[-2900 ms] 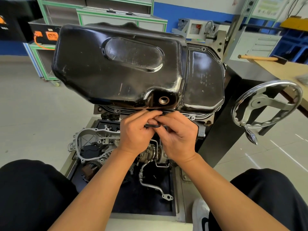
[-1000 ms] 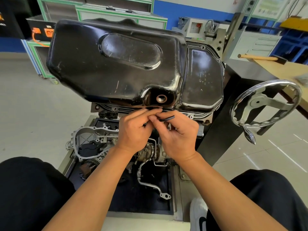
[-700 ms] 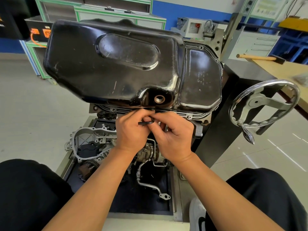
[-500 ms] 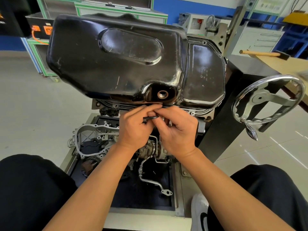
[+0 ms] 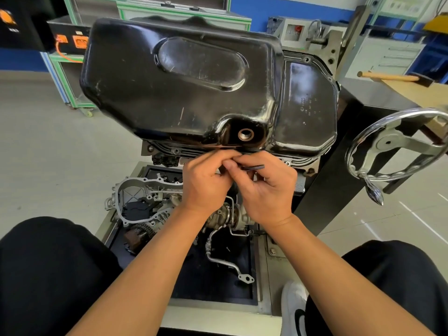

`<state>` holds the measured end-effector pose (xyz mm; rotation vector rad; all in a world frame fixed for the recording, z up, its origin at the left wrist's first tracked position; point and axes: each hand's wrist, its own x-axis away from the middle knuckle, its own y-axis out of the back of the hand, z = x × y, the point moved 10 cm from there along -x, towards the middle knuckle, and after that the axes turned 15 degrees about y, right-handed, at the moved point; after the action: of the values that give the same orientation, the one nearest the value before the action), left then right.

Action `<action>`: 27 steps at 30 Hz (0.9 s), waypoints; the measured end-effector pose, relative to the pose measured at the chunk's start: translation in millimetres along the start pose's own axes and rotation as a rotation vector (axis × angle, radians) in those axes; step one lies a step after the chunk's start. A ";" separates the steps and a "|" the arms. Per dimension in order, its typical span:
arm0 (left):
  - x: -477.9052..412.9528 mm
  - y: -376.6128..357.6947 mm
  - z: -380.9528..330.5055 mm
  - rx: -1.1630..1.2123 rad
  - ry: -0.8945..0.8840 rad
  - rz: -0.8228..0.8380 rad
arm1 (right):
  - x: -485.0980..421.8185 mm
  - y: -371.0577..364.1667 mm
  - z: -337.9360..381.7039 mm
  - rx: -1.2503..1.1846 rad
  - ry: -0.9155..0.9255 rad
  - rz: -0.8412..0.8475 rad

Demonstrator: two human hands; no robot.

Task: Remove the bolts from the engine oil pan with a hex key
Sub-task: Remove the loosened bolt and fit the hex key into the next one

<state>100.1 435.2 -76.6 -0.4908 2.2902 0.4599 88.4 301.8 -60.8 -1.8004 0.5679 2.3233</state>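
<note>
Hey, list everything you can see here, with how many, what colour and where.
glossy black steel oil pan: one, black, on the engine, upper centre
black steel hex key: one, black, just below the pan's near edge
chrome handwheel: one, silver, right
wooden-handled hammer: one, tan and black, bench at top right
cast metal cover: one, silver, tray at lower left
bent metal pipe: one, silver, tray centre
white shoe: one, white, bottom right
left hand: one, pinches the key
right hand: one, pinches the key
</note>
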 end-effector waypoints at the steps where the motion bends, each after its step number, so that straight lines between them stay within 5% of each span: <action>1: 0.2 -2.3 0.6 -0.005 -0.014 0.031 | -0.4 1.3 -0.8 0.005 0.001 -0.009; 4: 1.8 -8.9 1.1 -0.039 -0.045 0.102 | -1.2 4.3 -2.0 0.022 -0.002 -0.027; 11: -2.4 7.5 -2.0 -0.058 -0.022 -0.051 | 0.2 -3.1 4.8 0.006 0.036 0.048; 20: 2.6 -3.1 1.9 -0.023 -0.079 0.070 | 2.2 -3.7 5.0 0.002 0.063 0.054; 27: -2.8 5.4 -0.5 -0.066 -0.029 -0.044 | 1.7 -6.7 7.7 -0.005 0.051 0.058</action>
<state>99.1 440.2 -73.2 -0.5623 2.2373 0.5184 83.3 310.7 -62.2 -1.8743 0.6306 2.3241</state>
